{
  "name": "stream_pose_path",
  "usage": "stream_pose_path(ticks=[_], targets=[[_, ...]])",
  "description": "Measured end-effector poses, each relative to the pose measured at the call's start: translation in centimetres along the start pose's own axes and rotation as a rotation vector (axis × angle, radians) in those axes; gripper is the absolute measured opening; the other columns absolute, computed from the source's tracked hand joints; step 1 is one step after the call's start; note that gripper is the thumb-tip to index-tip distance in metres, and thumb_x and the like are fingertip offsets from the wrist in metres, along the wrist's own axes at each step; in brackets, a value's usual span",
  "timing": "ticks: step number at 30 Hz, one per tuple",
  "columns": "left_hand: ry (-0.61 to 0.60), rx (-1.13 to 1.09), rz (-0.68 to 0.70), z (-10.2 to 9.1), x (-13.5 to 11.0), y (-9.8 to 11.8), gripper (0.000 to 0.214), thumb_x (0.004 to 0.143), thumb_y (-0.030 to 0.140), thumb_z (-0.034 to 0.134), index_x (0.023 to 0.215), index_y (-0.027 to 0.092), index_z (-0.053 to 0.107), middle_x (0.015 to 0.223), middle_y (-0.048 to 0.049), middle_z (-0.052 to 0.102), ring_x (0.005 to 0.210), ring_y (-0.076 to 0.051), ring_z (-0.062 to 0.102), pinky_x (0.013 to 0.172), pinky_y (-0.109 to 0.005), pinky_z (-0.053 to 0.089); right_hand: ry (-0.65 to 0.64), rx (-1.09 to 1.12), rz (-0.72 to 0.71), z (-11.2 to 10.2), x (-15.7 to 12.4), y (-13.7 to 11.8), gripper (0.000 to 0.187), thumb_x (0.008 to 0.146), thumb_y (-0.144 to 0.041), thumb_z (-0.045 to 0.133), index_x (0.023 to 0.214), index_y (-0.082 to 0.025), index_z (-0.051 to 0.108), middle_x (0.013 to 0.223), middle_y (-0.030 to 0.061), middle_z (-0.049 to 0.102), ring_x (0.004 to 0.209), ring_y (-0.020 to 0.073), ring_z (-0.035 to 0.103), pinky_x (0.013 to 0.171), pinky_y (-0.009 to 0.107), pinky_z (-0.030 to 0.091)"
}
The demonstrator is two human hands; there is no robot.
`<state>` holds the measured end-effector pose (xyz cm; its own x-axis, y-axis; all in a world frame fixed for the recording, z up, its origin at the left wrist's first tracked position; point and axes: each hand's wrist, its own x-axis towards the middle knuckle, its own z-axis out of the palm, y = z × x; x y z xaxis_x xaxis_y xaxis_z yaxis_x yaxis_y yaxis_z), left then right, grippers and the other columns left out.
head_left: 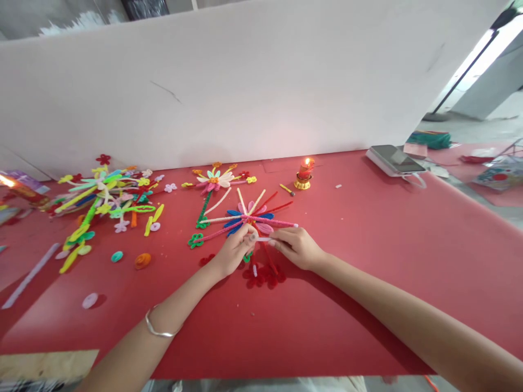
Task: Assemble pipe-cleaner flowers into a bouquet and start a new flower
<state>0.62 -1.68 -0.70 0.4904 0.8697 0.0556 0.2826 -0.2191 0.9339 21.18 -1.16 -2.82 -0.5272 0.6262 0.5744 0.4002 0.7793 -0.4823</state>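
Head view: left hand (236,250) and right hand (298,248) pinch opposite ends of a pale strip (263,239), long axis crosswise, at the near side of the multicolored flower (246,219); neither hand is nearer.

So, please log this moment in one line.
left hand: pinching pale strip | right hand: pinching same strip | nearby: blue-and-pink flower, lit candle

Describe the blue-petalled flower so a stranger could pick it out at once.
Start with the red tabletop and find the left hand and right hand near its middle. The blue-petalled flower lies just beyond them, long fuzzy stalks fanning outward. Its blue and pink petals set it apart from the cream and pink flower farther back.
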Motion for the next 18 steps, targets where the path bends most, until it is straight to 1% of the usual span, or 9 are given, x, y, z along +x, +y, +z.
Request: stream_pose_path(ticks=[2, 4, 6, 7, 8, 10, 13, 18], targets=[[-0.022, 0.135, 0.022, -0.1, -0.1, 0.1, 0.037, 0.090, 0.050, 0.034, 0.089, 0.017, 0.051, 0.056, 0.0058, 0.037, 0.051, -0.010, 0.035, 0.051, -0.021, 0.029, -0.014, 0.008, -0.007, -0.1, 0.1, -0.1, 0.024, 0.092, -0.028, 0.040, 0.089, -0.017, 0.062, 0.072, 0.0053, 0.064, 0.061, 0.0139, 0.057, 0.058, 0.025, 0.043], [-0.062, 0.261, 0.043, -0.3, -0.3, 0.5, 0.037, 0.091, 0.048, 0.034, 0.098, 0.018, 0.054, 0.059, 0.0041, 0.045, 0.055, -0.011, 0.042, 0.054, -0.022, 0.033, -0.027, 0.018, -0.016, -0.2, 0.2, -0.3, 0.024, 0.092, -0.028, 0.041, 0.088, -0.016, 0.062, 0.071, 0.0056, 0.064, 0.060, 0.0137, 0.056, 0.057, 0.025, 0.043], [-0.090, 0.346, 0.068, -0.4, -0.4, 1.0, 0.035, 0.090, 0.047, 0.038, 0.105, 0.019, 0.054, 0.071, 0.0007, 0.057, 0.065, -0.014, 0.051, 0.062, -0.023, 0.038, -0.039, 0.025, -0.022, -0.2, 0.3, -0.3, 0.024, 0.092, -0.028, 0.041, 0.088, -0.016, 0.062, 0.073, 0.0063, 0.065, 0.061, 0.0138, 0.057, 0.058, 0.025, 0.044], [-0.100, 0.382, 0.082, -0.4, -0.4, 1.1, 0.034, 0.089, 0.046, 0.040, 0.105, 0.020, 0.054, 0.078, -0.0011, 0.061, 0.071, -0.016, 0.055, 0.066, -0.025, 0.040, -0.047, 0.022, -0.026, -0.2, 0.3, -0.3, 0.024, 0.092, -0.028, 0.041, 0.089, -0.016, 0.062, 0.074, 0.0066, 0.066, 0.062, 0.0138, 0.058, 0.058, 0.025, 0.044], [-0.109, 0.417, 0.094, -0.4, -0.4, 1.2, 0.033, 0.089, 0.046, 0.042, 0.104, 0.020, 0.055, 0.084, -0.0024, 0.063, 0.076, -0.017, 0.057, 0.070, -0.026, 0.040, -0.054, 0.012, -0.029, -0.1, 0.3, -0.3, 0.024, 0.092, -0.029, 0.041, 0.088, -0.017, 0.062, 0.074, 0.0067, 0.066, 0.062, 0.0136, 0.058, 0.058, 0.024, 0.044], [-0.107, 0.486, 0.105, -0.3, -0.4, 1.1, 0.030, 0.089, 0.045, 0.042, 0.098, 0.019, 0.056, 0.085, -0.0031, 0.064, 0.079, -0.018, 0.058, 0.072, -0.026, 0.040, -0.059, -0.022, -0.033, 0.0, 0.3, -0.3, 0.025, 0.092, -0.030, 0.042, 0.084, -0.017, 0.062, 0.070, 0.0062, 0.065, 0.060, 0.0133, 0.058, 0.057, 0.024, 0.043], [-0.074, 0.571, 0.112, -0.1, -0.3, 0.7, 0.031, 0.092, 0.042, 0.036, 0.085, 0.019, 0.056, 0.077, -0.0021, 0.062, 0.073, -0.017, 0.056, 0.068, -0.026, 0.038, -0.052, -0.069, -0.039, 0.1, 0.3, -0.3, 0.026, 0.090, -0.031, 0.045, 0.076, -0.016, 0.062, 0.065, 0.0053, 0.063, 0.058, 0.0129, 0.057, 0.055, 0.024, 0.042], [-0.033, 0.606, 0.121, -0.4, -0.1, 0.7, 0.033, 0.094, 0.035, 0.031, 0.076, 0.018, 0.053, 0.071, -0.0010, 0.056, 0.070, -0.016, 0.053, 0.065, -0.025, 0.035, -0.049, -0.091, -0.045, -0.1, 0.3, -0.1, 0.025, 0.091, -0.030, 0.044, 0.078, -0.017, 0.062, 0.067, 0.0053, 0.064, 0.060, 0.0133, 0.058, 0.057, 0.024, 0.042]])
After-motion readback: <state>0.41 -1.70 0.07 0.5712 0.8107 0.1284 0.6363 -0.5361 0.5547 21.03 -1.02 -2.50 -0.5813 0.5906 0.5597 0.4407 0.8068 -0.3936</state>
